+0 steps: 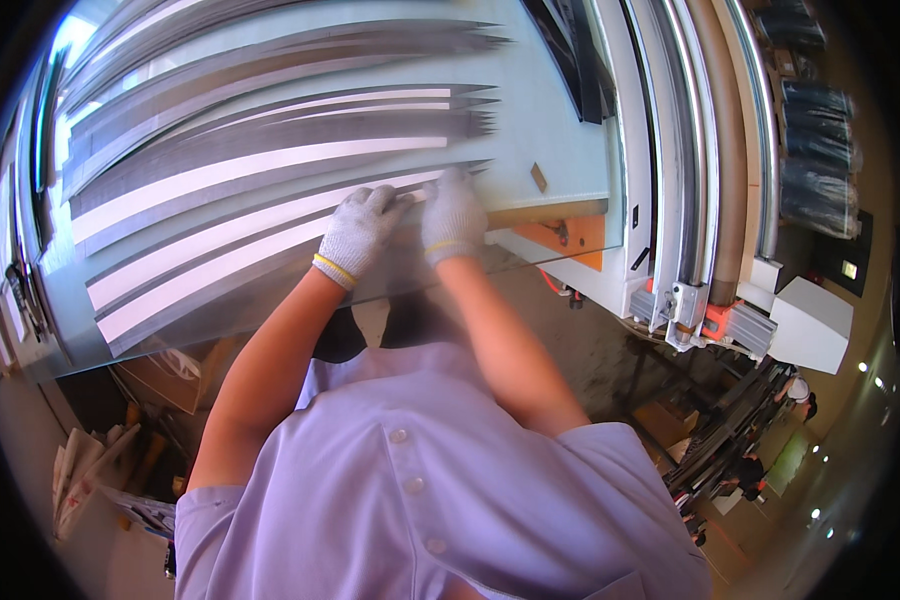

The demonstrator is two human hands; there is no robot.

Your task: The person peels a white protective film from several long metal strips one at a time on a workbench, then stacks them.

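Long, flat dark-grey strips (270, 155) with pale bands and pointed right ends lie in rows on the glass-topped table (530, 90). My left hand (358, 232), in a white knit glove with a yellow cuff edge, is at the nearest banded strip (210, 262). Its fingers are bent together over the strip's edge near the right end. Close beside it, my right hand (454, 215), gloved the same way, is at the tip of that strip. Motion smears its fingers, so what they grip cannot be made out.
A small brown diamond-shaped piece (538, 177) lies on the glass to the right. Beyond it runs a machine frame with long metal rails (685, 150) and a white end box (813, 322). Dark plastic-wrapped bundles (818, 150) stand at far right. Cardboard (175, 375) sits below the table's left edge.
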